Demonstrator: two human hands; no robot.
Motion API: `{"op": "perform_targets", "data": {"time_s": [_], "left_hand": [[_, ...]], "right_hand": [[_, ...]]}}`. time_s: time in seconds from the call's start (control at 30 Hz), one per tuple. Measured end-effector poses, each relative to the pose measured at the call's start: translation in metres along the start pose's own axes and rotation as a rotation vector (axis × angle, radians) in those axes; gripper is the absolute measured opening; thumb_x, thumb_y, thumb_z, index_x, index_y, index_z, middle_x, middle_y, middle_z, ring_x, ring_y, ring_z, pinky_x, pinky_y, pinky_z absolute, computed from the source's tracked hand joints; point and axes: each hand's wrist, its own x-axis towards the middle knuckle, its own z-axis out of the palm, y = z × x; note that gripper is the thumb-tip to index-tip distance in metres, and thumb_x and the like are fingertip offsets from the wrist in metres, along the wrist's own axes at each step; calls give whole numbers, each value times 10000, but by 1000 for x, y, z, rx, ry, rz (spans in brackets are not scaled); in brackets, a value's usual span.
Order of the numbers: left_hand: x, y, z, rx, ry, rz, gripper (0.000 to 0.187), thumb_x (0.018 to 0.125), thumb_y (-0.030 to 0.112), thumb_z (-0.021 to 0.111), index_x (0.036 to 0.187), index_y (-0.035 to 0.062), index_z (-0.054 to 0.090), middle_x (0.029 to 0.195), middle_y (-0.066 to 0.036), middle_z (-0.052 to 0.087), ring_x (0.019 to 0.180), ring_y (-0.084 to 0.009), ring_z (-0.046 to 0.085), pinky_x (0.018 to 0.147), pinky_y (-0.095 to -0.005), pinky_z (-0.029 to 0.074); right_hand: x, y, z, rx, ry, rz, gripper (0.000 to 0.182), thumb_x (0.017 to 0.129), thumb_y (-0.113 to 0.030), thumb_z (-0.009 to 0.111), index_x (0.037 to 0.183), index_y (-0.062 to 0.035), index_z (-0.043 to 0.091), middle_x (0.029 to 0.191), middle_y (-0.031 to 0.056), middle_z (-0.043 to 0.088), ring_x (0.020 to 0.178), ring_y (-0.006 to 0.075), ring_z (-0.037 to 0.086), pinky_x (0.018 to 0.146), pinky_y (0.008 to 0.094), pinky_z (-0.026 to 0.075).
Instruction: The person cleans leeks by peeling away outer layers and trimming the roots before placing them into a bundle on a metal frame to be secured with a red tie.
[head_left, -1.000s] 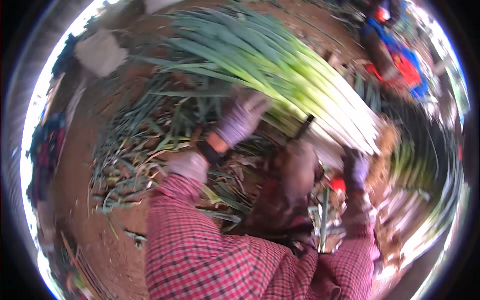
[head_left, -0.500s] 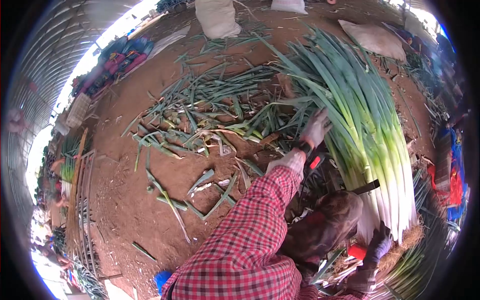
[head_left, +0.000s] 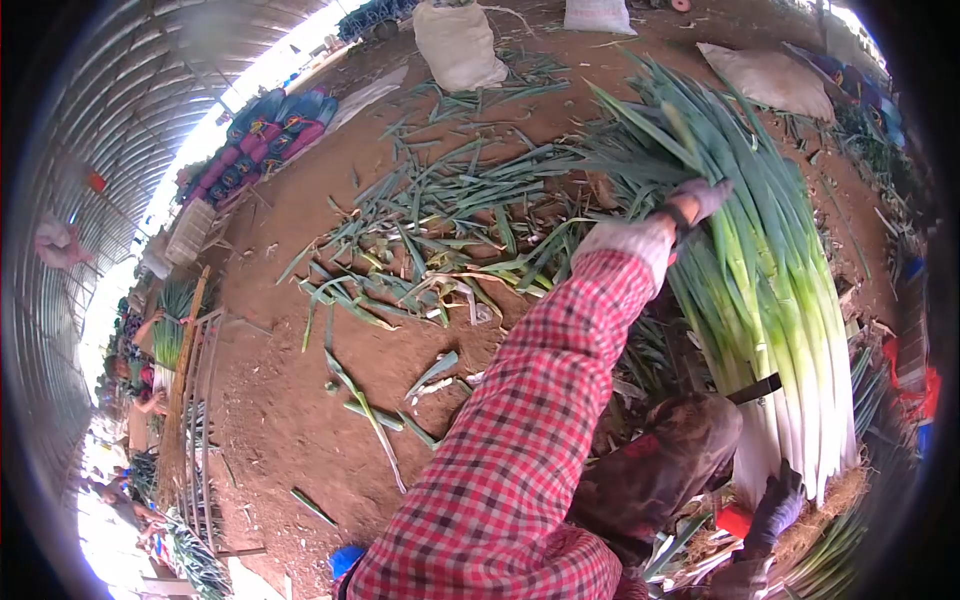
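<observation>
A large bunch of green onions (head_left: 790, 330) lies upright before me, dark green leaves at the top and white stalks with roots below. My left hand (head_left: 705, 198), in a grey glove, lies on the leaves with its fingers stretched out. My right hand (head_left: 778, 508), in a purplish glove, rests against the white stalk ends near the roots, fingers extended upward and partly hidden. A black bar (head_left: 755, 389) crosses the stalks. Beside the right hand is a red object (head_left: 735, 520) whose kind I cannot make out. My bent knee (head_left: 690, 440) is left of the bunch.
Cut leaves (head_left: 470, 190) litter the dirt floor. Full white sacks (head_left: 460, 45) stand at the back, and another pale sack (head_left: 768, 80) lies at the right. Wooden poles (head_left: 205, 400) lean at the left, near other people (head_left: 150, 400). More green onions (head_left: 825, 550) lie at lower right.
My left hand has moved up and right, from beside the bunch onto its leaves. The right hand stays at the root end. The whole view has shifted slightly.
</observation>
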Motion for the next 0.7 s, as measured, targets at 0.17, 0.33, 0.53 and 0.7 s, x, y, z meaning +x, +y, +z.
{"op": "perform_targets", "data": {"time_s": [0.17, 0.33, 0.53, 0.7], "left_hand": [[11, 33, -50, 652, -46, 147, 830, 835, 681, 458, 1407, 81, 407, 1458, -126, 392, 1334, -302, 376, 1103, -400, 278], [74, -8, -72, 593, -215, 218, 831, 837, 669, 480, 1401, 64, 411, 1444, -122, 412, 1323, -282, 387, 1093, -382, 289], [139, -58, -69, 389, -327, 133, 832, 839, 656, 506, 1395, 44, 416, 1426, -116, 436, 1310, -258, 400, 1081, -360, 302], [116, -79, -74, 52, -432, 160, 765, 873, 588, 530, 1356, 1, 447, 1302, -76, 535, 1183, -206, 482, 1028, -317, 325]], "right_hand": [[-5, 10, 6, 67, 75, -80, 438, 741, -104, 675, 1176, -124, 627, 1007, 113, 624, 919, 307, 572, 800, 429, 473], [-4, -21, -22, 47, 129, -58, 383, 706, -147, 706, 1085, -171, 658, 912, 57, 633, 871, 272, 591, 739, 418, 474], [0, -31, -26, 54, 171, -5, 406, 617, -119, 755, 1013, -174, 681, 887, 39, 625, 859, 272, 584, 723, 408, 492], [3, -28, -24, 16, 199, -47, 409, 640, -165, 759, 1039, -207, 679, 885, -5, 627, 855, 238, 592, 690, 374, 495]]}}
